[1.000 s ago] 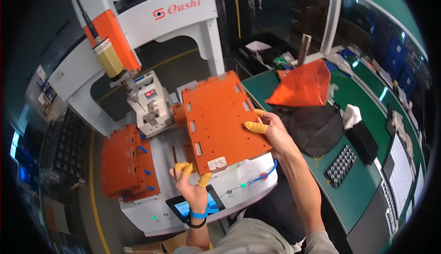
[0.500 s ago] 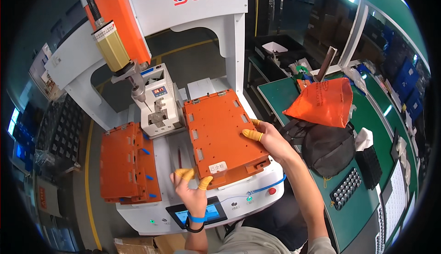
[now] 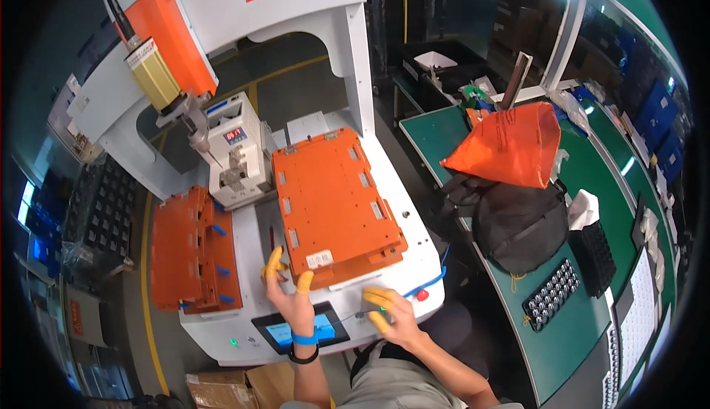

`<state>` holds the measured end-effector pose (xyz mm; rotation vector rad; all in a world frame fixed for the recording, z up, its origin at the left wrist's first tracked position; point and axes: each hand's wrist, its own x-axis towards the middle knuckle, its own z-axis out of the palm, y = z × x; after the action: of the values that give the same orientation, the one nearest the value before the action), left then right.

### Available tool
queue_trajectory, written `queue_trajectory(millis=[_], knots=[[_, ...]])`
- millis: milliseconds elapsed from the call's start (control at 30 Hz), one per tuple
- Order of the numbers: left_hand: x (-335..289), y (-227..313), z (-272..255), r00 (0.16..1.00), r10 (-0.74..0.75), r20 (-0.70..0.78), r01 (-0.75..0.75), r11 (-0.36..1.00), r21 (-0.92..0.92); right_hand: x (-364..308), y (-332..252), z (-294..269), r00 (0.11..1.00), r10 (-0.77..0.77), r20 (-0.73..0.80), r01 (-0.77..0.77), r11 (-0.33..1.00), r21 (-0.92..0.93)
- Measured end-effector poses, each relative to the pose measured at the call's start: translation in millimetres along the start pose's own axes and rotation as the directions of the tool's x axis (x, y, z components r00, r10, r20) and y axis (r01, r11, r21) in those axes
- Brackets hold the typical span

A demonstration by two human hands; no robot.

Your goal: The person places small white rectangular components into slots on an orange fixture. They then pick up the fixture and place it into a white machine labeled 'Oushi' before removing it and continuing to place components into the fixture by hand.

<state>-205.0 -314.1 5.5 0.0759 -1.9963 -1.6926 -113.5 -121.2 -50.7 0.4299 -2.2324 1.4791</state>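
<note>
The large orange fixture plate (image 3: 334, 205) lies flat on the white machine base (image 3: 403, 257), under the white arch of the machine (image 3: 296, 9), and everything else is easiest placed from it. The left hand (image 3: 288, 291) sits at the plate's near left corner, fingers spread and open, its yellow finger cots (image 3: 274, 259) touching or just short of the plate's near edge; the hand grips nothing. The right hand (image 3: 390, 313) has left the plate: half a second ago it was holding the plate's right edge, and now it rests on the white base just below the plate's near right corner, fingers loosely curled, holding nothing that can be made out. A red button (image 3: 422, 295) sits just right of that hand. The plate itself has settled square on the base since the earlier frame, where it looked tilted in the hands. To the plate's left lies a second orange fixture (image 3: 194, 250), with blue clips along its right side. Behind the plate's far left corner stands the white screw feeder (image 3: 235, 154), with the orange and yellow driver head (image 3: 159, 54) hanging above it. Below the plate's near edge, between the two wrists, is a small blue touch screen (image 3: 296, 329). Well to the plate's right, on the green bench (image 3: 584, 320), rest an orange bag (image 3: 510, 146) and a black bag (image 3: 518, 224).
</note>
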Motion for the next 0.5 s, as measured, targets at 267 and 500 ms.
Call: queue_trajectory(millis=[267, 500], knots=[[-11.5, 24.1, -10.9, 0.990, 0.055, -0.126, -0.057, 0.998, -0.008, -87.3, 20.7, 10.2, 0.904, 0.128, 0.408, 0.048, 0.918, -0.394], [-17.2, 38.5, -30.1, 0.975, 0.068, -0.210, -0.086, 0.993, -0.078, -91.5, -2.1, 24.9, 0.961, 0.170, 0.221, -0.077, 0.924, -0.375]])
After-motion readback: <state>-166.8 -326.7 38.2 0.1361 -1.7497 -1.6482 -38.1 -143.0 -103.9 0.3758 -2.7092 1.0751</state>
